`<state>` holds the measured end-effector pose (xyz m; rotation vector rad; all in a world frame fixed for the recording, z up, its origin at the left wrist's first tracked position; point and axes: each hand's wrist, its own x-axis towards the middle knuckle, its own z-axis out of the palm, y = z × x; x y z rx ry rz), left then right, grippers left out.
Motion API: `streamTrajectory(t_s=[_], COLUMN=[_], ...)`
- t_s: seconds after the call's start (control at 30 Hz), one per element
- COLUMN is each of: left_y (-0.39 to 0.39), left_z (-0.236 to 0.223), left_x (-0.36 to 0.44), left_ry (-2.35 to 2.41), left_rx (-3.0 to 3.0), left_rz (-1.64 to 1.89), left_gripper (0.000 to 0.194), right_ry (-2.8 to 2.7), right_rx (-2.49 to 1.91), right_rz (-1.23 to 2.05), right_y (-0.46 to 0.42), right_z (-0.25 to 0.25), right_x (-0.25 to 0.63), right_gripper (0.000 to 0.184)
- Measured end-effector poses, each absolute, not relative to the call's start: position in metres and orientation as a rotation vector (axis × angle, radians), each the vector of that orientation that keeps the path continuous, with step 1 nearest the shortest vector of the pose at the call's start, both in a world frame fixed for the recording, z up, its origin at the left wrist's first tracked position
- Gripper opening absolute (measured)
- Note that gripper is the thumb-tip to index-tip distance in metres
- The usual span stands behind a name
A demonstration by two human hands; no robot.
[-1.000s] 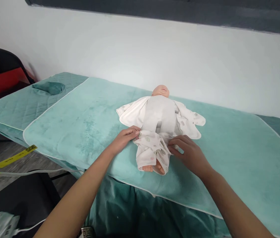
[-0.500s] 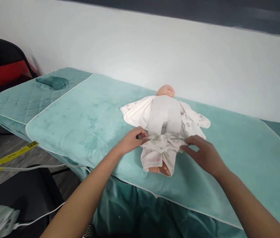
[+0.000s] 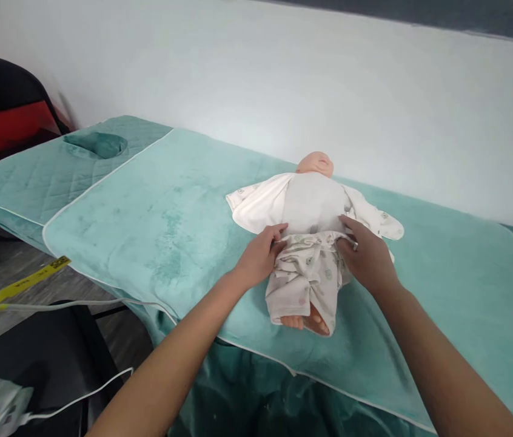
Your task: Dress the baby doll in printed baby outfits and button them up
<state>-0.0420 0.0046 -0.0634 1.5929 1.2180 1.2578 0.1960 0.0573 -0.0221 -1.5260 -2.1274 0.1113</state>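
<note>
A baby doll [image 3: 315, 164] lies on its back, its head toward the wall and its toes toward me. Patterned white baby pants [image 3: 304, 276] cover its legs, with the toes showing at the cuffs. My left hand [image 3: 263, 252] pinches the waistband at its left side. At the right side of the waistband, my right hand [image 3: 365, 252] grips the cloth between thumb and fingers; a ring shows on one finger. Above the waistband, a pale grey-white wrap [image 3: 313, 203] covers the doll's torso. A patterned white jacket [image 3: 259, 203] spreads out beneath the doll on both sides.
The doll lies on a bed with a green velvet cover [image 3: 184, 200]. A face hole [image 3: 97, 145] is at the bed's left end. A black chair [image 3: 24, 358] holding a white device with a cable stands front left. Another chair [image 3: 6, 115] stands farther back.
Both hands have pulled the pants' waistband up toward the doll's torso, covering the wrap's lower edge and gap. The view has shifted slightly.
</note>
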Motion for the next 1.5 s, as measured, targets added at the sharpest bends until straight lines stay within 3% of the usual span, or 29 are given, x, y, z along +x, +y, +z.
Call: streamTrajectory(t_s=[0.23, 0.33, 0.47, 0.7, 0.87, 1.3, 1.5], left_y=[0.060, 0.072, 0.077, 0.078, 0.071, 0.067, 0.068], left_z=[-0.061, -0.065, -0.071, -0.069, -0.059, -0.049, -0.054], left_x=[-0.026, -0.021, -0.019, -0.023, -0.026, -0.028, -0.027], left_ry=[1.574, 1.595, 1.605, 1.360, 1.304, 1.243, 1.252], left_rx=[1.528, 1.503, 1.473, 1.498, 1.380, 1.404, 1.522], left_rz=[1.289, 1.413, 1.467, 1.591, 1.533, 1.293, 1.365], left_gripper=[0.011, 0.008, 0.007, 0.007, 0.023, 0.019, 0.021], right_ry=[-1.936, -1.648, -1.333, -1.400, -1.391, -1.489, -1.538], right_rx=[-1.474, -1.428, -1.207, -1.317, -1.380, -1.357, -1.099], right_rz=[0.356, 0.655, 0.973, 0.757, 0.603, 0.692, 0.657], right_y=[0.087, 0.105, 0.112, 0.103, 0.101, 0.099, 0.098], right_z=[-0.021, -0.033, -0.053, -0.055, -0.052, -0.051, -0.048], right_x=[0.213, 0.212, 0.204, 0.207, 0.209, 0.211, 0.206], right_gripper=[0.032, 0.021, 0.024, 0.021, 0.021, 0.026, 0.023])
